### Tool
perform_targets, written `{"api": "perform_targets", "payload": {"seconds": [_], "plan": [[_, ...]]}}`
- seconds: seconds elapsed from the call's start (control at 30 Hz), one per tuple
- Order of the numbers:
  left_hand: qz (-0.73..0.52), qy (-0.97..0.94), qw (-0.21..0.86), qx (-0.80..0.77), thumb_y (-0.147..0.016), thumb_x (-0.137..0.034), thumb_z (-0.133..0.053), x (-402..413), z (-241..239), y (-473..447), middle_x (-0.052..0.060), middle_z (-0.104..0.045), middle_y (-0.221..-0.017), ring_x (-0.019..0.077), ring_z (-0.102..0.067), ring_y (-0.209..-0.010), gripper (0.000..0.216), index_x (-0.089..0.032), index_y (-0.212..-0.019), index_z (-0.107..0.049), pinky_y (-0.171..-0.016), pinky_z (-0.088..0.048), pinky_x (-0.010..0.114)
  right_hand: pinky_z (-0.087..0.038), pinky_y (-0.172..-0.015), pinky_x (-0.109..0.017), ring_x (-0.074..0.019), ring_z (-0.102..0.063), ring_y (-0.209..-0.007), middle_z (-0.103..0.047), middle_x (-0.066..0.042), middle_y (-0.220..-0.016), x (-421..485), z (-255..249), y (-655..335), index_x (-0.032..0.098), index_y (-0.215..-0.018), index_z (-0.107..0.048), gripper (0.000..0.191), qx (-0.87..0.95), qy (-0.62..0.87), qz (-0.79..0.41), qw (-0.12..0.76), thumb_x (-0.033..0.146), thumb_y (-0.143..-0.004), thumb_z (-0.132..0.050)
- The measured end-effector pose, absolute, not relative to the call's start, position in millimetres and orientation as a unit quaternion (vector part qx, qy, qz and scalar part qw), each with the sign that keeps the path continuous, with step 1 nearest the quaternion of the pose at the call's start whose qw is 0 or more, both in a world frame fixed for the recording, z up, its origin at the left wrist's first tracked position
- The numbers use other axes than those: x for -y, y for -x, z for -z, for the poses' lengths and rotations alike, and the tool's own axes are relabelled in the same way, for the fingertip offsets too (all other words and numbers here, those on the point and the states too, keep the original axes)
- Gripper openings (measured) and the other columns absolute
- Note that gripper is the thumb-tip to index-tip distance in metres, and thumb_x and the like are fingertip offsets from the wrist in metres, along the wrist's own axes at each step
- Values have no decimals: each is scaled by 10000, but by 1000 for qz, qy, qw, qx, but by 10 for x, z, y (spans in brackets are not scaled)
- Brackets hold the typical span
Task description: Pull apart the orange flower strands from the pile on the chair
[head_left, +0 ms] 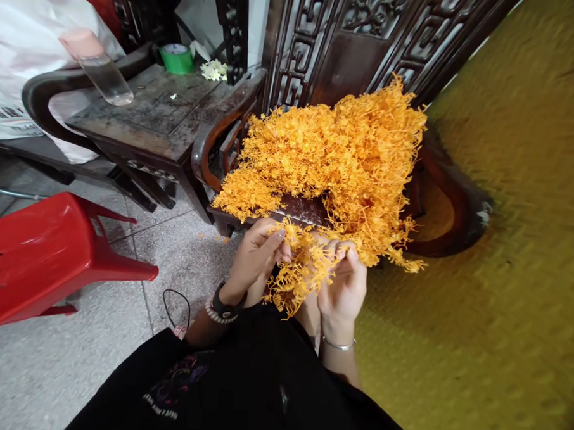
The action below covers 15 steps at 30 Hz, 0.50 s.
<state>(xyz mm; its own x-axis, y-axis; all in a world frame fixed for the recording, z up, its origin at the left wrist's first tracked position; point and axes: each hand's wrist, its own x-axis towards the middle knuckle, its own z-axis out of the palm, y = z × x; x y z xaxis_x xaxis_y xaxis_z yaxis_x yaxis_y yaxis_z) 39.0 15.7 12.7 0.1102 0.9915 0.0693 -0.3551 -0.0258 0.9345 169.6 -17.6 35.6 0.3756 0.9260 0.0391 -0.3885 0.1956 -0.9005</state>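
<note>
Between my two hands hangs a loose cluster of orange plastic flower sprigs (308, 266), above my lap. My left hand (257, 248), with a dark watch and a beaded bracelet at the wrist, pinches the cluster's left side between thumb and fingers. On the other side, my right hand (345, 281), wearing a silver bangle, has its fingers curled round the sprigs. Just beyond both hands, a large heap of the same orange sprigs (328, 141) covers most of a dark carved wooden chair (304, 209). A smaller clump (247, 193) lies at the heap's left front.
Left of the chair, a dark wooden side table (153, 114) bears a bottle with a pink cap (103, 74) and a green tape roll (176, 58). A red plastic stool (52, 255) stands on the speckled floor at left. A yellow textured surface (491, 325) fills the right.
</note>
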Motion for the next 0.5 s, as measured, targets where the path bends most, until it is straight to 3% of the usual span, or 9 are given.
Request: {"api": "perform_targets", "payload": {"seconds": [0.13,0.23,0.5], "plan": [[-555,-454,584,-381,-819,-404,-641,-482,-29,-223,-1,-603,-586,84,-526,-510,311,-163,-623,-618,-516,-430,220,-416,-660,-318,-161,-412,-626,-398,-1,-697,143,-312,-1717,237,-662,-430,249,304,463,-451,700,394,-831,-525],[-581,-426,511,-469,-806,-379,-651,-1004,156,-34,-6,-597,-568,68,-495,-472,308,-150,-605,-606,-509,-419,211,-431,-683,-314,-165,-465,-672,-455,-9,-723,119,-271,-1714,239,-710,-481,210,294,481,-444,697,403,-828,-542],[-533,-343,462,-620,-893,-294,-520,-1913,574,225,-7,-602,-624,64,-493,-455,204,-125,-792,-576,-533,-445,214,-469,-777,-321,-154,-563,-802,-573,-10,-865,94,-204,-1686,260,-844,-582,97,302,454,-468,695,351,-862,-555]]}}
